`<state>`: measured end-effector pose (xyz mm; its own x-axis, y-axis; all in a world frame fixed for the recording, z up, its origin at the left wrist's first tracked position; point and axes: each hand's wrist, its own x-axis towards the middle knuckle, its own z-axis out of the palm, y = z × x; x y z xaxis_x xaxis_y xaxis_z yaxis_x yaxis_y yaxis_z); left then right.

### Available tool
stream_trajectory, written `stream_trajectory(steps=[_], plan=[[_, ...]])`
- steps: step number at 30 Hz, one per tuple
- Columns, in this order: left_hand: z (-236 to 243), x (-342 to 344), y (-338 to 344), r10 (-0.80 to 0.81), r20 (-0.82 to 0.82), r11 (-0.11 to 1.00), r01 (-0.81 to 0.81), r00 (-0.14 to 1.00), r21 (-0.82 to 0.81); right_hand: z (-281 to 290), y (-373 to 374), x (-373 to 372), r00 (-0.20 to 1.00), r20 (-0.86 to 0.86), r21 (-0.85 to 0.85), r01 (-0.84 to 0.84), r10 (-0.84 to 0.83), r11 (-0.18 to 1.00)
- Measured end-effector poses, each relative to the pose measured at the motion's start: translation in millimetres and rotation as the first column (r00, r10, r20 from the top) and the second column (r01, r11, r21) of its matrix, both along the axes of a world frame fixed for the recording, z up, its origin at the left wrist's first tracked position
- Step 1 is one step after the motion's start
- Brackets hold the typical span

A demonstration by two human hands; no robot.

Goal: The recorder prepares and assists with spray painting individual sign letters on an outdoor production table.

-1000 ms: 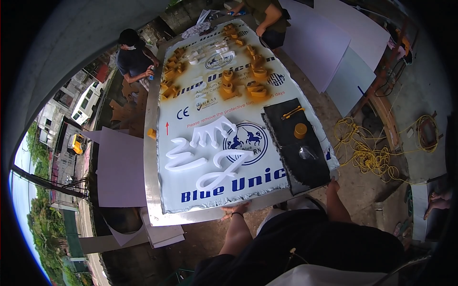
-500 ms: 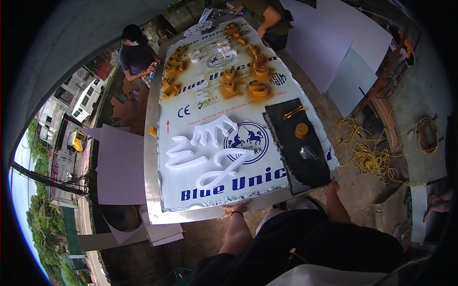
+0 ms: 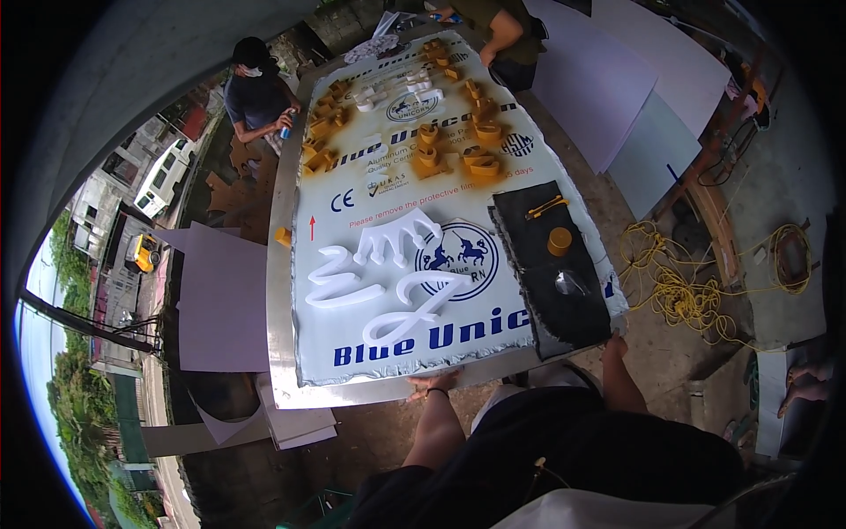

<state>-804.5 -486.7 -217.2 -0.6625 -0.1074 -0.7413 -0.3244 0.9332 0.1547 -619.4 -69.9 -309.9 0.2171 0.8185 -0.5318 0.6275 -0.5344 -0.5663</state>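
My left hand [image 3: 435,383] grips the near edge of the metal-topped table [image 3: 284,370], its fingers partly hidden by the rim. At the near right corner, my right hand [image 3: 615,347] holds the table edge, fingers mostly out of sight. A white film-covered panel [image 3: 326,264] with blue and red print lies on the table. Closest to my left hand are a white looped letter [image 3: 416,309], a white zigzag piece [image 3: 339,280] and a white crown shape [image 3: 392,236]. A black cloth [image 3: 573,309] near my right hand carries a yellow round piece [image 3: 560,241] and a thin yellow piece [image 3: 547,207].
Several mustard-painted letters [image 3: 482,162] stand amid overspray farther up the panel. A masked person [image 3: 256,93] at the left holds a spray can [image 3: 286,124]; another person [image 3: 507,40] stands at the far right. Tangled yellow cord [image 3: 683,295] and large sheets [image 3: 595,79] lie right.
The person at the left has shifted slightly, raising the spray can a little. My hands keep their places on the table edge, and the pieces on the panel lie as before.
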Motion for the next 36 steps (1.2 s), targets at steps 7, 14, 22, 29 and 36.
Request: stream_trajectory(steps=[7,14,22,29,36], plan=[[-10.4,0.1,-3.5,-0.009,0.007,1.000,0.009,1.000,-0.002,4.4,-1.5,-2.5,0.997,-0.017,0.008,0.079,-0.079,0.997],[-26.2,0.2,-8.1,-0.040,0.002,0.999,0.040,0.999,-0.016,14.6,-5.4,-1.8,0.986,0.110,0.068,-0.135,0.127,0.988],[19.0,7.4,7.2,0.208,0.029,0.969,-0.202,0.978,-0.140,21.4,-8.3,-3.2,0.997,0.043,0.064,-0.062,0.060,0.996],[5.4,1.5,0.9,0.085,0.058,0.995,-0.083,0.995,-0.050,17.3,-6.7,-3.4,0.992,0.088,0.060,-0.096,0.090,0.994],[8.5,6.9,4.1,0.036,0.007,0.994,-0.035,0.999,-0.099,-2.9,2.1,2.9,0.980,0.122,0.061,-0.168,0.159,0.984]])
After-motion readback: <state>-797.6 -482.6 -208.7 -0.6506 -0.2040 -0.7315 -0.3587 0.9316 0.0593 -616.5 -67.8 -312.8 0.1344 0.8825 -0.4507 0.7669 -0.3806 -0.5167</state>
